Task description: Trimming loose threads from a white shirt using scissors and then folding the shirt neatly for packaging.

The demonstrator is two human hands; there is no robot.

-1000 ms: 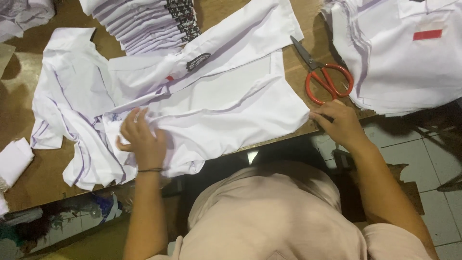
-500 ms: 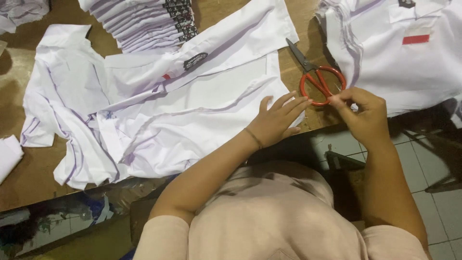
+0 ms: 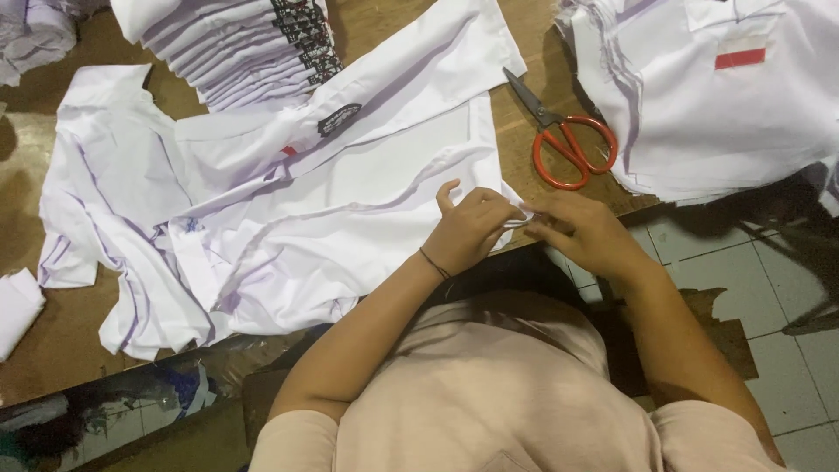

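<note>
The white shirt [image 3: 332, 201] is spread flat on the wooden bench [image 3: 542, 52]. Its lower right corner is pinched between the fingers of the left hand [image 3: 472, 229] and the right hand [image 3: 584, 232], which meet at the bench edge. Red-handled scissors [image 3: 568, 140] lie just beyond the hands, beside a stack of white garments [image 3: 725, 96].

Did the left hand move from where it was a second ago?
Yes. The left hand went from the crumpled left part of the white shirt over to its right corner, just below the red scissors, meeting the right hand.
</note>
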